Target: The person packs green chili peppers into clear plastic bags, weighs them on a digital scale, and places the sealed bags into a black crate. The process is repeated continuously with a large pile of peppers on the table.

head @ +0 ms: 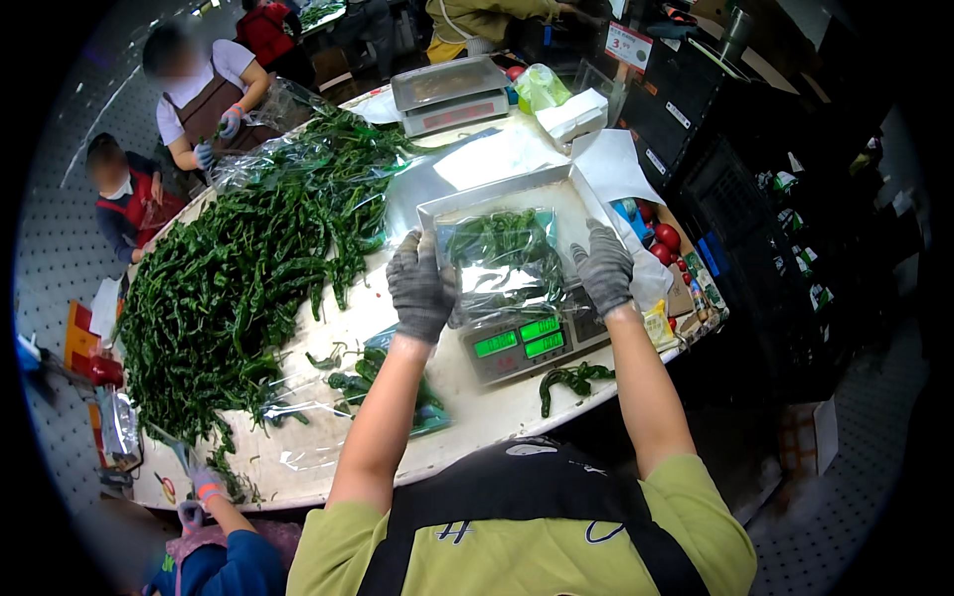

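A clear plastic bag of green peppers (503, 246) lies in the metal tray (496, 180) of a digital weighing scale (484, 372) with lit green displays. My left hand (421, 290), in a grey striped glove, is at the tray's left side, close to the bag. Whether its fingers grip the rim is not clear. At the right rim, my right hand (605, 272), gloved alike, has its thumb spread from its fingers, apart from the bag. Several loose green peppers (570, 384) rest before the scale. Another bag with peppers (365, 372) lies beside my left forearm.
A large heap of green peppers (246, 261) covers the table's (328, 328) left side. A second scale (451, 93) stands at the back. Red tomatoes (665, 238) lie at right, near stacked black crates (663, 112). Co-workers stand around; a gloved hand (207, 484) works at lower left.
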### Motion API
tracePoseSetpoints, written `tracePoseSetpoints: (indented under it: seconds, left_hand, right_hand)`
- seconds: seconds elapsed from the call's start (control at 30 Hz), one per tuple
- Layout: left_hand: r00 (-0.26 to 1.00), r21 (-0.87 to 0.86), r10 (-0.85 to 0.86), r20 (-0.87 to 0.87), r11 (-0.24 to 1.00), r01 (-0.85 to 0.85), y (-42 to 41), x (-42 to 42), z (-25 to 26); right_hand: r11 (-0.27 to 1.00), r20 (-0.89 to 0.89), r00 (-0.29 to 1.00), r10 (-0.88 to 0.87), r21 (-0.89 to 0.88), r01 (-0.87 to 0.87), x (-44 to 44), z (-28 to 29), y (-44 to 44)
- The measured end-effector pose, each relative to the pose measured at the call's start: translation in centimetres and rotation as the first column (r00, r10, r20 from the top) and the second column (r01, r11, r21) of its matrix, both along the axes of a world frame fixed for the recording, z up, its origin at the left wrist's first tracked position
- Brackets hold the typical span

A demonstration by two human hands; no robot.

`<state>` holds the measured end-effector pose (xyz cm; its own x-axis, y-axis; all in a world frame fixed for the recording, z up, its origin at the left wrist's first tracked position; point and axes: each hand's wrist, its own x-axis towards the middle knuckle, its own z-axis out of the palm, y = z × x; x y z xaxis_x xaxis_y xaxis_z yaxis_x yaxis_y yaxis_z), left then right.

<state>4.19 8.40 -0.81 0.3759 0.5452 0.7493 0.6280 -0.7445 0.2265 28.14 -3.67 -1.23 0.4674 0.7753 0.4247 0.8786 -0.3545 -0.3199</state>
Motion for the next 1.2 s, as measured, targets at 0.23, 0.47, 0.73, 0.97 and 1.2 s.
tracePoseSetpoints:
  seconds: [0.23,0.47,0.73,0.97,1.2]
  left_hand:
    - [0.765,-0.273,-0.564,-0.310,0.824,0.497,-0.8,-2.0,-2.3]
    - [0.863,-0.241,-0.469,-0.188,0.874,0.422,-1.2,-3.0,-5.0]
    - [0.869,-0.577,-0.339,0.359,0.652,0.493,1.6,-1.7,4.3]
    - [0.291,-0.297,-0.060,0.955,-0.233,0.926,-3.5,-1.8,8.6]
    - [0.350,-0.148,0.177,0.920,-0.670,0.728,-9.0,-5.3,-1.6]
  right_hand:
    - [0.827,-0.118,0.879,0.463,-0.299,-0.476,-2.9,0.1,-3.0]
    - [0.942,0.126,0.934,0.333,-0.077,-0.326,-3.5,-3.6,-5.5]
    - [0.830,0.254,0.885,0.391,0.318,-0.458,-2.3,5.9,-1.9]
    - [0.775,-0.177,0.888,0.425,0.578,-0.256,0.5,2.5,-2.0]
    - [0.755,-0.831,-0.197,0.520,0.340,0.560,-2.4,1.8,-6.0]
